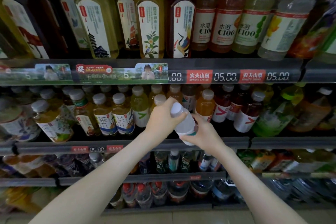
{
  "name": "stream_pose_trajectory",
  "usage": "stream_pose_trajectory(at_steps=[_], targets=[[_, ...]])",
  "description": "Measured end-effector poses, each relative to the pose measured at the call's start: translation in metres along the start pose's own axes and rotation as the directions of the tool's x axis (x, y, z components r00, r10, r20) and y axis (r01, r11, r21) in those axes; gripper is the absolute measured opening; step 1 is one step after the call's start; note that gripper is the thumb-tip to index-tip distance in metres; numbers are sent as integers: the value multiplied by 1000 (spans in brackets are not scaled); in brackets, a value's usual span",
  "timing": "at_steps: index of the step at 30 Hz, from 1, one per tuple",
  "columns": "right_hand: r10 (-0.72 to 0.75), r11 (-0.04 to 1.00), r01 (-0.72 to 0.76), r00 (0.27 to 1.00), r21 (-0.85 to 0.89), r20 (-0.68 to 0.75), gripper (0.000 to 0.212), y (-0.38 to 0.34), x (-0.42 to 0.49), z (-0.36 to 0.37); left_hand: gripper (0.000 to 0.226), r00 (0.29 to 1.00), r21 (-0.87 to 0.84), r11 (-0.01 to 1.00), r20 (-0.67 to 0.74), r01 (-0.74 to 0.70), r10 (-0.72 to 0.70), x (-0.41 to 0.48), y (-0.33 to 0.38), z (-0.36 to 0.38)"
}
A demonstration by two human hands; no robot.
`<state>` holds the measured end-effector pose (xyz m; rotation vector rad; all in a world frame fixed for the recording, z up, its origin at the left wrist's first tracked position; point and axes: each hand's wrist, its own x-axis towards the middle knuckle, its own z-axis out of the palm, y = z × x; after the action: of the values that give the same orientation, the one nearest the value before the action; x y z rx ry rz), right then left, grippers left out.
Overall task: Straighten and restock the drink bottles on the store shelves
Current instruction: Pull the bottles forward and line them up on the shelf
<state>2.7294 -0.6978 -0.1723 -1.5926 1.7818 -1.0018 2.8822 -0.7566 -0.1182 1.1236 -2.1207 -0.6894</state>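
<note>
The left hand [163, 117] curls round the neck of a white-capped clear plastic drink bottle [184, 123], tilted just above the grey price rail [45, 146]; the right hand [202, 133] grips its base. Likely full: weighty, smooth, slightly squeezable, so neck and base seem the firmest holds.

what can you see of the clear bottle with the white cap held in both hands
The clear plastic bottle has a white cap and a teal label band low on its body; its contents look colourless. It is tilted, cap up-left, in front of a dark shelf rail. The left hand grips its top end, the right hand its lower end.
</note>
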Motion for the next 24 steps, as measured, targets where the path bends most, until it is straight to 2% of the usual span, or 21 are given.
stream_pose_trajectory(at_steps=[4, 7, 9, 12, 15, 17, 20, 22, 24], targets=[[44, 987, -31, 996, 159, -77, 62, 11, 9, -19, 33, 999, 121, 993, -44, 12, -7, 9, 7, 22], [97, 987, -45, 932, 153, -349, 66, 31, 18, -28, 40, 999, 196, 980, -22, 30, -26, 17, 3, 32], [145, 985, -88, 891, 150, -431, 78, 44, 30, -30, 41, 999, 226, 973, -12, 40, -38, 25, 0, 41], [167, 983, -134, 929, 122, -331, 90, 56, 50, -24, 41, 999, 270, 962, 7, 46, -50, 35, -3, 57], [251, 963, -214, 933, 165, -259, 89, 61, 64, -17, 45, 999, 310, 950, 8, 36, -41, 47, -3, 67], [270, 959, -235, 924, 156, -269, 85, 67, 68, -18, 50, 998, 361, 931, 15, 49, -59, 55, 2, 70], [255, 964, -264, 920, 12, -296, 83, 72, 67, -23, 49, 993, 389, 917, 46, 84, -110, 63, 8, 71], [266, 959, -282, 909, -3, -320, 84, 75, 66, -26, 47, 993, 425, 902, 55, 73, -106, 66, 7, 75], [265, 958, -287, 907, -19, -328, 82, 79, 66, -30, 56, 992, 481, 876, 85, 44, -97, 66, 2, 82]])
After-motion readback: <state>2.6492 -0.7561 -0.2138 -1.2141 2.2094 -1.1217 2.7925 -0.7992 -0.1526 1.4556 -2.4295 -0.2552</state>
